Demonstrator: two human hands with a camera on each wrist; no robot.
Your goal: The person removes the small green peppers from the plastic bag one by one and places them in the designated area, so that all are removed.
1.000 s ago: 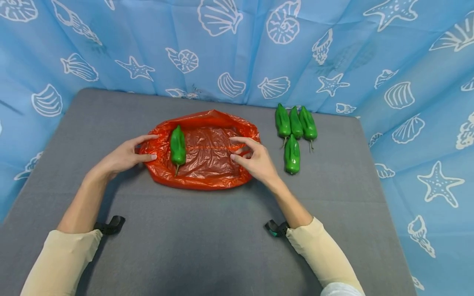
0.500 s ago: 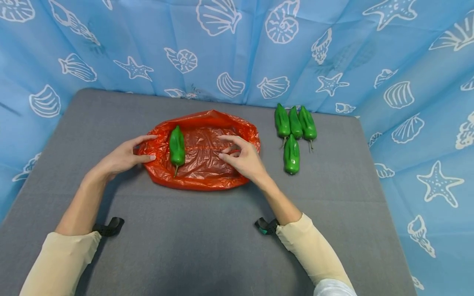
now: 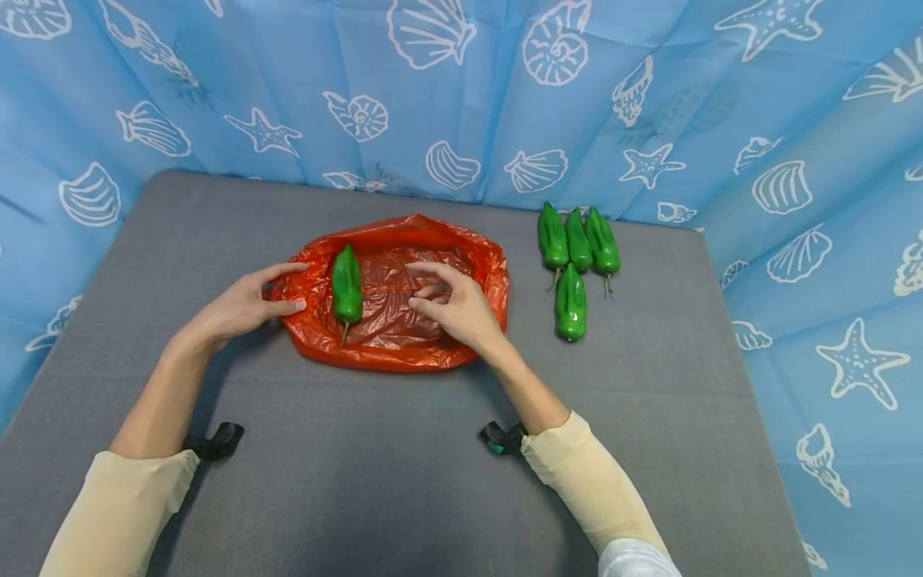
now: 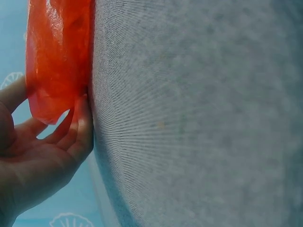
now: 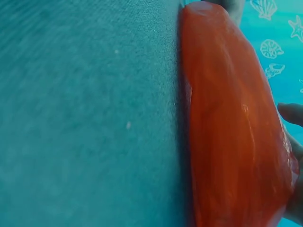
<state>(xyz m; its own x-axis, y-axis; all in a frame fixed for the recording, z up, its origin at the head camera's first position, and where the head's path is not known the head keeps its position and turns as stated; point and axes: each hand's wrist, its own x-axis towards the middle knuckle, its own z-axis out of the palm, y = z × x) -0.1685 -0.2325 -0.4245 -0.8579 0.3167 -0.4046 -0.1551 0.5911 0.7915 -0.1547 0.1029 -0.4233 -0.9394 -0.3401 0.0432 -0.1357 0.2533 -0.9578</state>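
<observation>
A red plastic bag (image 3: 404, 359) lies with its mouth spread wide on the grey table. Inside it, near the left end, is one green pepper (image 3: 348, 284) with its stem toward the person. My left hand (image 3: 234, 304) holds the bag's left end, thumb and forefinger over the rim; in the left wrist view the hand's other fingers (image 4: 75, 125) go under the bag (image 4: 61, 56). Over the right half of the bag's opening, my right hand (image 3: 461, 308) hovers with fingers loosely curved and nothing between them. The right wrist view shows the bag's side (image 5: 232, 123) near that hand's thumb.
To the right of the bag, several green peppers (image 3: 554, 236) lie in a tight group, one of them (image 3: 570, 303) nearer the person. The grey table (image 3: 389, 465) ends at a blue curtain (image 3: 303, 80) with white shells behind and at the right side.
My right hand has moved left, from the bag's right rim to further over its opening. The left hand, the bag and the peppers have stayed in place.
</observation>
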